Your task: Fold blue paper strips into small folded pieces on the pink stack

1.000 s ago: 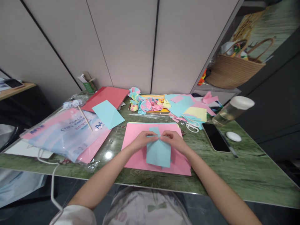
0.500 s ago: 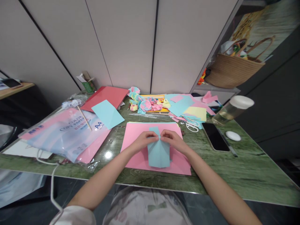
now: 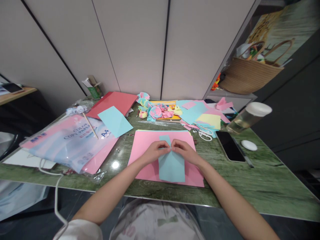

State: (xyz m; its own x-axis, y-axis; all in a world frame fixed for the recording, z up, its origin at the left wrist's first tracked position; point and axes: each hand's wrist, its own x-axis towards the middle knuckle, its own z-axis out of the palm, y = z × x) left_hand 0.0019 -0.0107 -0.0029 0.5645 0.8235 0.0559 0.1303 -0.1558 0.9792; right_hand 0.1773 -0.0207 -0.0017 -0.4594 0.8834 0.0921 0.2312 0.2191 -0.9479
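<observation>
A light blue sheet of paper (image 3: 172,168), creased near its middle, is held just above a stack of pink paper (image 3: 143,143). My left hand (image 3: 157,150) pinches it from the left with thumb and fingers. From the right, my right hand (image 3: 184,150) pinches the same sheet, the fingertips of both hands almost meeting. The sheet's lower part hangs toward me over the pink paper, and a narrow strip of it shows beyond my fingers. The fold between my fingertips is too small to make out.
On the left lie a plastic copy-paper pack (image 3: 75,143), a blue sheet (image 3: 115,121) and a red folder (image 3: 115,103). Crumpled paper flowers (image 3: 156,111) sit at the back. Paper scraps (image 3: 192,111), white scissors (image 3: 205,135), a phone (image 3: 229,146) and a bottle (image 3: 248,116) are on the right.
The lower part of the blue sheet has spread wider and flatter, its right edge shifting right. Both hands keep their pinch and have barely moved.
</observation>
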